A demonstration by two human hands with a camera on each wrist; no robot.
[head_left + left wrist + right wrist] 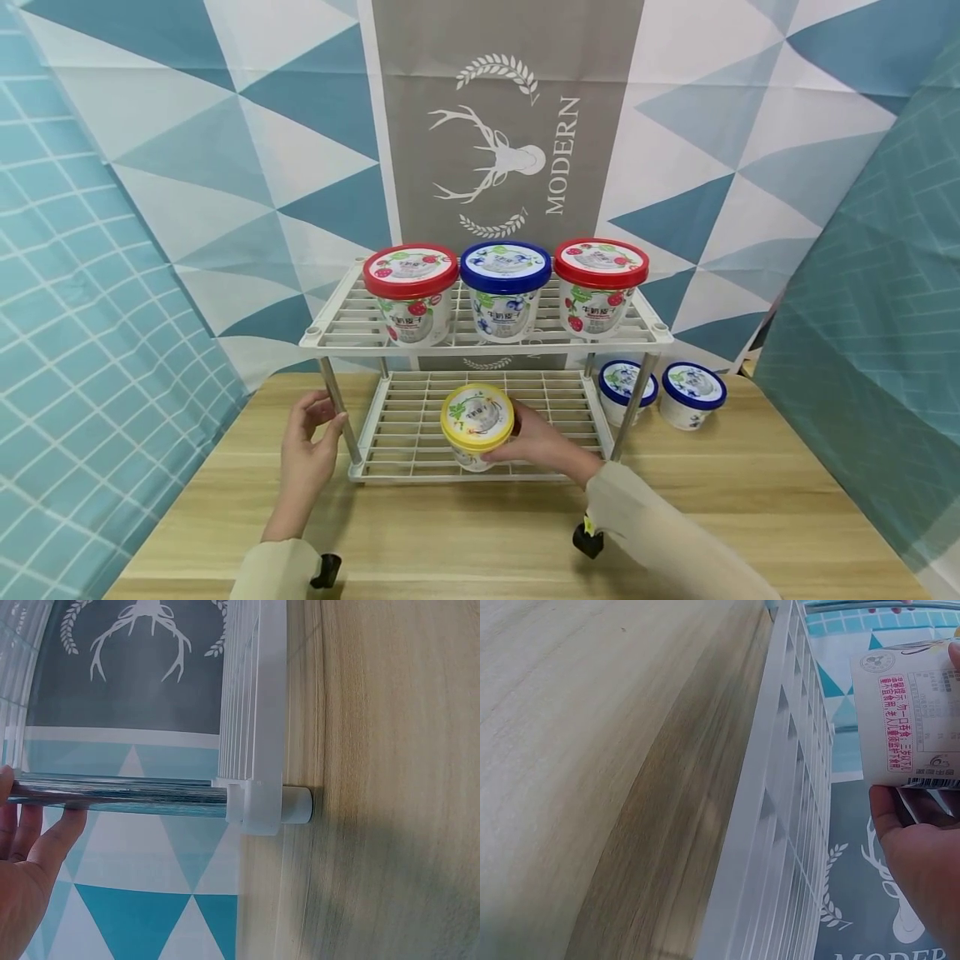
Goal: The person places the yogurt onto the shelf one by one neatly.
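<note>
My right hand (538, 440) grips a white tub with a yellow lid (477, 418) from its right side, over the front of the rack's lower shelf (405, 446). The right wrist view shows the tub's printed side (907, 712) raised off the shelf bars. At the rack's front left, my left hand (309, 450) holds the metal post (150, 796) between thumb and fingers. On the upper shelf (341, 329) stand a red-lidded tub (412, 292), a blue-lidded tub (506, 290) and another red-lidded tub (600, 287), in a row.
Two blue-lidded tubs, one partly behind the rack's right post (636, 404) and another (690, 396) beside it, stand on the wooden table (465, 533). A patterned cloth backdrop (300, 167) hangs behind the white rack.
</note>
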